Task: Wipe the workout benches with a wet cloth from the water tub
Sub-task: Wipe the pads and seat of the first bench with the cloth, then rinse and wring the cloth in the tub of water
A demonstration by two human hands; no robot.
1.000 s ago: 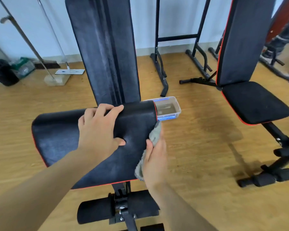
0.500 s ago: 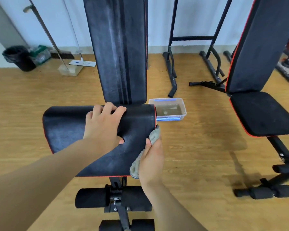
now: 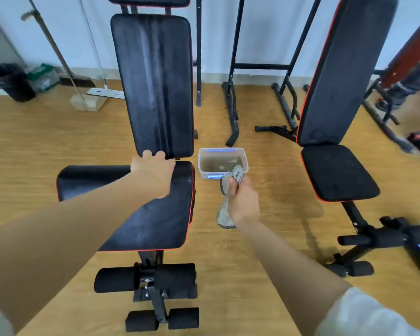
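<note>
Cloth (image 3: 224,187), gripped in the right hand (image 3: 243,204), has moved off the seat (image 3: 165,219) to the tub (image 3: 222,149), likely for more water. Left hand (image 3: 153,173) holds the seat's far edge.

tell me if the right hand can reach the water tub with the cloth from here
Probably yes: the right hand grips the cloth just in front of the tub, which is open-topped, and nothing lies between them.

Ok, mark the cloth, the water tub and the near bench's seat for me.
cloth (image 3: 223,218), head view, its hanging lower end.
water tub (image 3: 200,163), head view, its left wall.
bench seat (image 3: 160,221), head view, bare pad near its front edge.
</note>
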